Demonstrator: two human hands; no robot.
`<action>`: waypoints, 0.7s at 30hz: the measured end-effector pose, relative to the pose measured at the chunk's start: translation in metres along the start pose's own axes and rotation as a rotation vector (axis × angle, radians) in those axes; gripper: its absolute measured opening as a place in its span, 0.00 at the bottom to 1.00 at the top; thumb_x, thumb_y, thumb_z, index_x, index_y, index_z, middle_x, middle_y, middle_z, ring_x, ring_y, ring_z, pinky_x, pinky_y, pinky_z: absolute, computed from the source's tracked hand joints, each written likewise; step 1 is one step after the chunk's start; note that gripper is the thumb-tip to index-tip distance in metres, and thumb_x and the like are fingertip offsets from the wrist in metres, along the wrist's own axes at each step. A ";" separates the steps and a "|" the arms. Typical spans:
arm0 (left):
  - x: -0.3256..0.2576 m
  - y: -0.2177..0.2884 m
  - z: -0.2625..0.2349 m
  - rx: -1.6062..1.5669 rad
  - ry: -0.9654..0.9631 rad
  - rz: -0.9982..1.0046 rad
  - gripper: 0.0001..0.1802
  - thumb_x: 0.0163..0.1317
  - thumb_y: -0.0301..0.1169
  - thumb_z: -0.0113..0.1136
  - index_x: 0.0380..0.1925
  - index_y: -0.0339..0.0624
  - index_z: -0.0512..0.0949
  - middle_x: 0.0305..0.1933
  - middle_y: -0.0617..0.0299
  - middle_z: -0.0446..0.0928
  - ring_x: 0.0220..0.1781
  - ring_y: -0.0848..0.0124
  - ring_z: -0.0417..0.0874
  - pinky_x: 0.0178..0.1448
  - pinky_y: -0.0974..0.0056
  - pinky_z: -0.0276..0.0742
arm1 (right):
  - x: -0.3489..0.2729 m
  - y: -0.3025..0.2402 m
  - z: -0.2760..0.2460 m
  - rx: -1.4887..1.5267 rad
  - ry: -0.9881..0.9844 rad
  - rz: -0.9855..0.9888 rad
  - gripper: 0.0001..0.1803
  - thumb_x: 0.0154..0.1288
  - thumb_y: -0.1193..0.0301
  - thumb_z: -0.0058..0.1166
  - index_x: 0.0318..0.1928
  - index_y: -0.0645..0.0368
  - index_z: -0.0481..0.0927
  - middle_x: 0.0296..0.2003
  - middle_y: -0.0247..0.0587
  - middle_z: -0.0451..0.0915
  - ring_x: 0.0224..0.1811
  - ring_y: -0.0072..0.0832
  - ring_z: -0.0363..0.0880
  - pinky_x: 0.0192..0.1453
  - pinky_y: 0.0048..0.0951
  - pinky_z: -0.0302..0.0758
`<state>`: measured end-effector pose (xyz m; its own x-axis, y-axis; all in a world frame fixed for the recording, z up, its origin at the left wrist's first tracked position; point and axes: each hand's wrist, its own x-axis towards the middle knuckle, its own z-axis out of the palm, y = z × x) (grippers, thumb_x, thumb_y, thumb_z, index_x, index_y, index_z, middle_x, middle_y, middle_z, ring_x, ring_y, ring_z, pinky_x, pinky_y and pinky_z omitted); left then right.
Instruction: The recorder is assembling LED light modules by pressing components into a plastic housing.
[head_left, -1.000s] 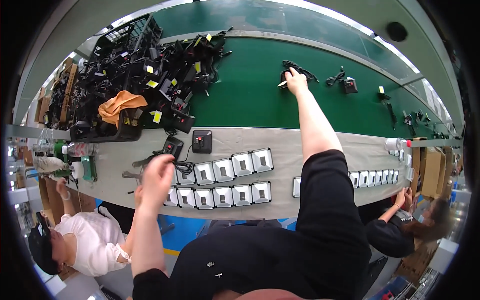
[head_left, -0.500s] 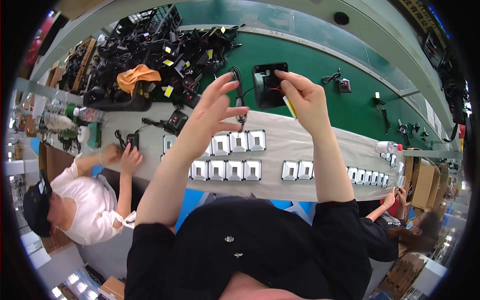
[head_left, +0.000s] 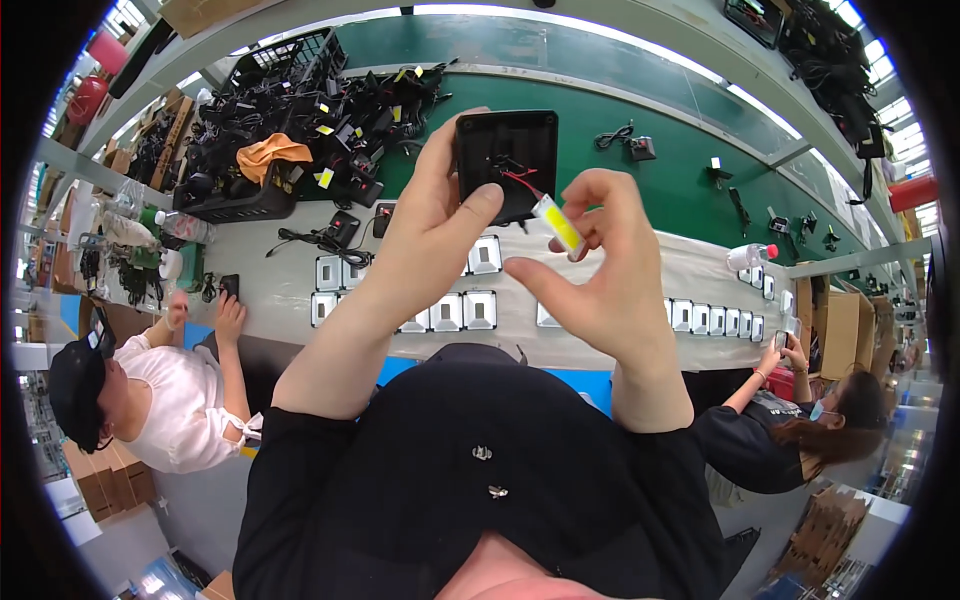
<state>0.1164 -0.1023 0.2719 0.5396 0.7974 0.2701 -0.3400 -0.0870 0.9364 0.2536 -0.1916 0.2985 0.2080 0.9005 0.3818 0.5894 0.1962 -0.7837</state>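
Note:
My left hand (head_left: 445,225) grips a square, shallow black lamp housing (head_left: 515,140), its thumb inside the near edge and its fingers behind. The hollow side faces me. Thin red and black wires (head_left: 522,180) run out of the housing to a small LED panel (head_left: 563,230) with a yellow strip and white border, tilted just outside the near right corner. My right hand (head_left: 612,285) is beside that panel, fingers curled at its right edge, thumb spread well away. Whether those fingertips touch the panel I cannot tell. Silver square frames (head_left: 485,256) lie in rows below my hands.
A black crate (head_left: 235,205) heaped with cabled lamp parts and an orange cloth (head_left: 273,155) stands at left. A cabled part (head_left: 641,148) lies on the green bench. A red-capped bottle (head_left: 750,257) is at right. Co-workers sit at left (head_left: 180,405) and right (head_left: 770,430).
My left hand has gone from empty to holding the housing, which is now turned hollow side toward me. My right hand has let go of the housing and moved down beside the LED panel.

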 end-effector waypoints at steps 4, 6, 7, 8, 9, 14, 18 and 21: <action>-0.009 0.001 0.007 0.135 0.055 0.136 0.28 0.63 0.21 0.45 0.63 0.35 0.53 0.52 0.55 0.70 0.53 0.72 0.72 0.58 0.67 0.66 | -0.008 0.000 0.007 -0.069 -0.020 -0.113 0.21 0.44 0.76 0.67 0.38 0.62 0.70 0.33 0.37 0.72 0.27 0.23 0.72 0.30 0.21 0.69; -0.012 0.003 0.004 0.287 0.144 0.188 0.23 0.65 0.24 0.43 0.60 0.34 0.59 0.51 0.54 0.72 0.52 0.72 0.73 0.57 0.68 0.66 | -0.007 -0.004 0.000 -0.046 -0.018 -0.164 0.15 0.47 0.78 0.63 0.36 0.62 0.73 0.31 0.37 0.74 0.28 0.22 0.72 0.30 0.20 0.68; -0.012 0.003 -0.002 0.372 0.146 0.234 0.21 0.66 0.25 0.43 0.59 0.35 0.62 0.50 0.55 0.72 0.51 0.72 0.73 0.56 0.69 0.67 | -0.005 -0.006 -0.004 -0.047 -0.031 -0.192 0.13 0.47 0.79 0.63 0.35 0.62 0.74 0.31 0.37 0.75 0.29 0.22 0.73 0.30 0.19 0.67; -0.013 0.003 -0.005 0.456 0.147 0.276 0.20 0.66 0.26 0.42 0.58 0.36 0.64 0.49 0.55 0.73 0.50 0.72 0.74 0.55 0.69 0.67 | -0.006 -0.008 -0.009 -0.023 -0.048 -0.226 0.12 0.48 0.80 0.62 0.35 0.62 0.75 0.31 0.37 0.76 0.29 0.23 0.73 0.30 0.19 0.67; -0.017 0.009 -0.003 0.477 0.175 0.240 0.18 0.67 0.27 0.42 0.56 0.39 0.67 0.48 0.55 0.74 0.48 0.72 0.75 0.53 0.70 0.68 | -0.004 -0.010 -0.010 -0.023 -0.066 -0.233 0.12 0.48 0.80 0.62 0.35 0.62 0.75 0.31 0.37 0.76 0.29 0.23 0.73 0.30 0.19 0.67; -0.030 0.031 -0.020 0.198 0.109 -0.064 0.18 0.61 0.27 0.50 0.52 0.38 0.65 0.42 0.59 0.73 0.44 0.78 0.73 0.48 0.72 0.69 | 0.013 -0.019 -0.012 -0.210 -0.065 -0.579 0.11 0.44 0.78 0.63 0.31 0.59 0.77 0.33 0.39 0.79 0.36 0.36 0.76 0.38 0.30 0.73; -0.038 0.046 -0.036 0.084 -0.023 -0.162 0.18 0.52 0.27 0.59 0.42 0.37 0.68 0.38 0.61 0.73 0.40 0.79 0.74 0.42 0.72 0.71 | 0.026 -0.035 -0.013 -0.328 -0.104 -0.799 0.13 0.40 0.78 0.64 0.31 0.59 0.79 0.35 0.37 0.80 0.36 0.35 0.76 0.38 0.31 0.73; -0.042 0.055 -0.039 0.096 -0.018 -0.139 0.17 0.52 0.26 0.60 0.41 0.37 0.69 0.36 0.62 0.74 0.36 0.78 0.75 0.41 0.72 0.73 | 0.031 -0.047 -0.011 -0.306 -0.144 -0.860 0.13 0.40 0.79 0.63 0.32 0.60 0.79 0.35 0.37 0.79 0.36 0.35 0.75 0.37 0.30 0.73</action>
<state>0.0455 -0.1173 0.3033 0.5903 0.7951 0.1391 -0.1865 -0.0333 0.9819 0.2408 -0.1772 0.3527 -0.4841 0.5356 0.6919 0.6805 0.7275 -0.0872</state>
